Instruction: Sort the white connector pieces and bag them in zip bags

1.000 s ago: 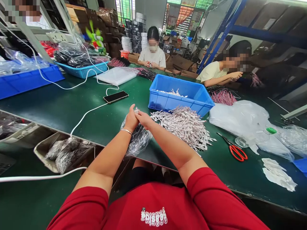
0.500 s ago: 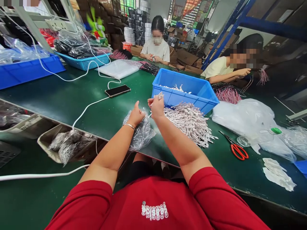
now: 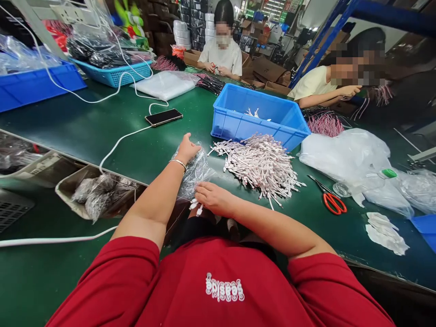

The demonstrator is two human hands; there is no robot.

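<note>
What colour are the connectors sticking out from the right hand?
White. The connectors at the right hand show in the head view.

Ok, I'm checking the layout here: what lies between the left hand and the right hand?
In the head view, crumpled clear plastic lies between the left hand and the right hand.

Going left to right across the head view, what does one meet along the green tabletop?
Blue bin, phone, left hand, pile of white connector pieces, red-handled scissors, crumpled white material.
</note>
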